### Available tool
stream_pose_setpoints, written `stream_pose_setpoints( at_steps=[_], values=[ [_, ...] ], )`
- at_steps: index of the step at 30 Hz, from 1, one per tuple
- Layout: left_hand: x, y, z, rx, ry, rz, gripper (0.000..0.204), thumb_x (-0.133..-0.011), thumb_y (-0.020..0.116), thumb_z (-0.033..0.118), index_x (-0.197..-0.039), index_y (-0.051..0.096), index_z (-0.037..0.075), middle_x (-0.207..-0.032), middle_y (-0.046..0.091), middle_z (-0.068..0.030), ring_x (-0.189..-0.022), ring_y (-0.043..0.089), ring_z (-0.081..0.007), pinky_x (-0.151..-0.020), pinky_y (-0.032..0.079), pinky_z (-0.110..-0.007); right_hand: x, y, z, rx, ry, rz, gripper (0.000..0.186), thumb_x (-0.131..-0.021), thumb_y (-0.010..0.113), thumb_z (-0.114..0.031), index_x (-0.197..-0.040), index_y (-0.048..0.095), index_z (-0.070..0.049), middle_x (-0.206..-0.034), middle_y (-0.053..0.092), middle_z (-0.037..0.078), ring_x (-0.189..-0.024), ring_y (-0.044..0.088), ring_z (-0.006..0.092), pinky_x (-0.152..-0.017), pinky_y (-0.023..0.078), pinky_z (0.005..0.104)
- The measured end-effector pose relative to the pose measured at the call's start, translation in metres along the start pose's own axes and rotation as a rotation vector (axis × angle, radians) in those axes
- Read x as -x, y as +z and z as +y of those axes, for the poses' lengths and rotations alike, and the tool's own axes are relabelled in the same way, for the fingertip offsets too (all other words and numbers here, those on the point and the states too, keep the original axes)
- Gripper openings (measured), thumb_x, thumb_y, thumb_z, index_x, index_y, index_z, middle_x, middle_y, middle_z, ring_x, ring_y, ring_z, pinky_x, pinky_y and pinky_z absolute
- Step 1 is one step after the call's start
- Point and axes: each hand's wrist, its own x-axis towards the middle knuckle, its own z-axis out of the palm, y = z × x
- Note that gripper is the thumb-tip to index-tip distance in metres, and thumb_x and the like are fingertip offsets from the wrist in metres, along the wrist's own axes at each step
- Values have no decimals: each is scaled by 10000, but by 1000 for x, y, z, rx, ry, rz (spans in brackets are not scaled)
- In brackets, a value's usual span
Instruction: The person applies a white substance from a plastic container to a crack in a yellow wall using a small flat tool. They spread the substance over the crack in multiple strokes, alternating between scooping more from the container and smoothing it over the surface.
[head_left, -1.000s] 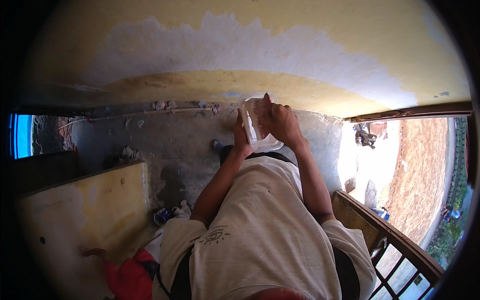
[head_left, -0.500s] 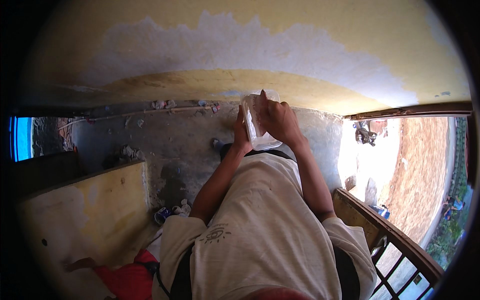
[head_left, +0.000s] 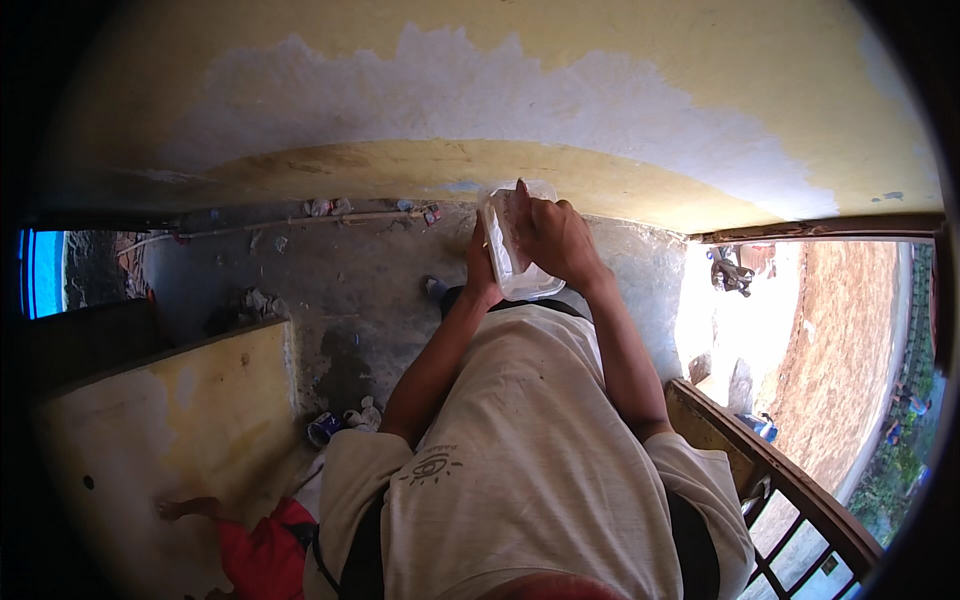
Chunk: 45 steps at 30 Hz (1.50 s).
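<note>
I hold a clear plastic container (head_left: 510, 250) in front of my chest, tilted on edge. My left hand (head_left: 481, 268) supports it from the left and underneath. My right hand (head_left: 552, 235) wraps over its right side and top, fingers pressed on the rim. Its contents are too blurred to tell. Below the container my pale shirt (head_left: 520, 450) fills the lower middle of the view.
A yellow wall with a large white patched area (head_left: 470, 90) stands close ahead. Grey concrete floor (head_left: 340, 270) with scattered litter lies below. A low yellow wall (head_left: 160, 420) is at left, a wooden railing (head_left: 770, 470) at right, a person in red (head_left: 262, 545) sits below left.
Both hands have kept the container at chest height; the right hand shifted slightly over its top. Little else has moved.
</note>
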Motion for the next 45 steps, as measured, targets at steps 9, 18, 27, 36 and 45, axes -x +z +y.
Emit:
stream_pose_setpoints(
  at_steps=[9,18,27,36,45],
  values=[
    [-8,-20,2,-85,41,-52,623,-1013,332,593,-1355,525,109,-1211,635,-87,-1086,629,-247,-959,504,-425,-6,-19,16,18,18,-8,298,-970,491,-226,-893,641,19,-651,641,216,-670,660,416,-675,529,503],
    [-4,1,3,-69,5,-38,488,-1042,335,446,-1353,520,118,-1222,625,-65,-1139,615,-216,-972,503,-420,-8,1,6,68,-57,70,434,-1009,448,-262,-735,642,13,-667,626,250,-680,636,457,-699,518,533],
    [-7,0,9,-162,32,-89,524,-1039,343,473,-1398,473,113,-1289,587,-84,-1169,593,-234,-1000,485,-428,-11,-35,5,30,17,-126,325,-938,493,-238,-896,663,35,-808,661,302,-804,661,467,-764,527,534],
    [-12,0,7,-105,-29,-67,545,-1028,351,501,-1385,486,113,-1266,602,-85,-1146,605,-240,-991,490,-433,-9,-24,11,128,20,-22,292,-941,527,-228,-860,652,23,-744,644,256,-755,649,447,-720,515,511],
    [-19,0,2,-155,-8,-38,642,-999,348,616,-1397,483,131,-1269,605,-78,-1147,604,-236,-976,495,-425,-12,-22,7,29,-16,-41,310,-936,505,-240,-897,669,21,-826,670,294,-804,665,463,-772,531,543]
  ],
)
